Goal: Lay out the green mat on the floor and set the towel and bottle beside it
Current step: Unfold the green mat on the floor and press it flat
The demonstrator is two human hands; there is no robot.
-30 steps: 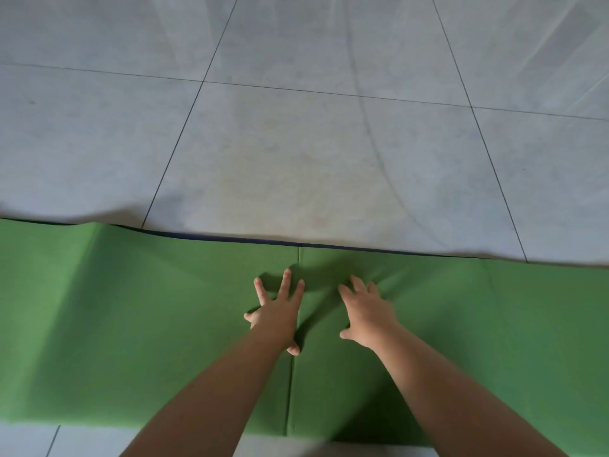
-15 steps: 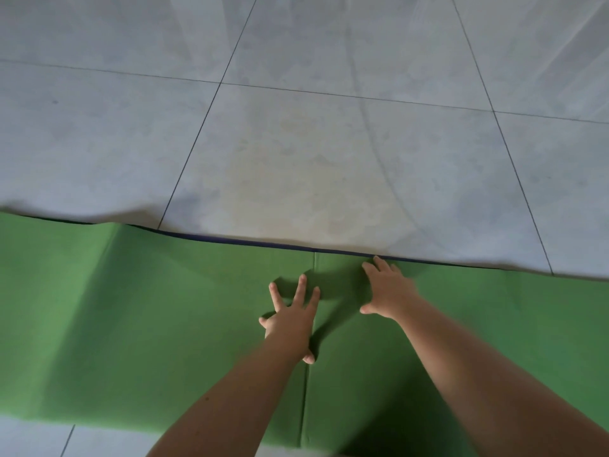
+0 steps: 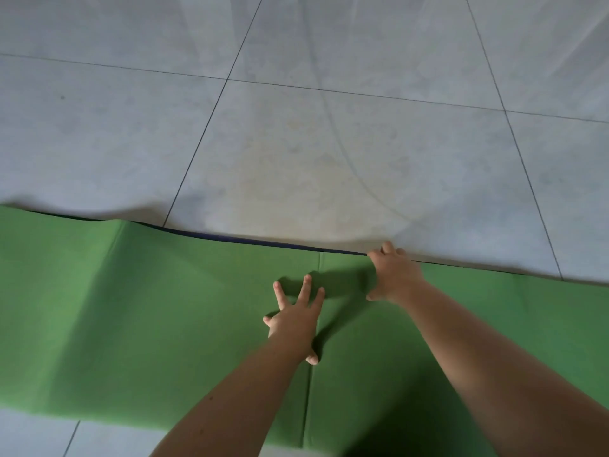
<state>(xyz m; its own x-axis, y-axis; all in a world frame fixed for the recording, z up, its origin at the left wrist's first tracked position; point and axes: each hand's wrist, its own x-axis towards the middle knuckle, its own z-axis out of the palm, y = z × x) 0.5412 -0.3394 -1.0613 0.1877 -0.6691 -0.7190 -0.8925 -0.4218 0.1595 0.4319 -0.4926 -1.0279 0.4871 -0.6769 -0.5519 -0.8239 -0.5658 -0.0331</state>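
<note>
Two hands are working the green mat (image 3: 164,308), lying creased across the floor (image 3: 296,143); the right hand (image 3: 395,275) is moving from mid-mat to its far edge, so smoothing is likely finishing. The left hand (image 3: 296,321) is pressing flat, fingers spread; the right hand's fingers (image 3: 389,249) are curling over that edge, gripping it.

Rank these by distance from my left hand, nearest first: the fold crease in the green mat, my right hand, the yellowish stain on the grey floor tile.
1. Fold crease, at the left hand's thumb.
2. Right hand, rightward at the green mat's far edge.
3. Yellowish stain, on the grey floor tile beyond.
</note>
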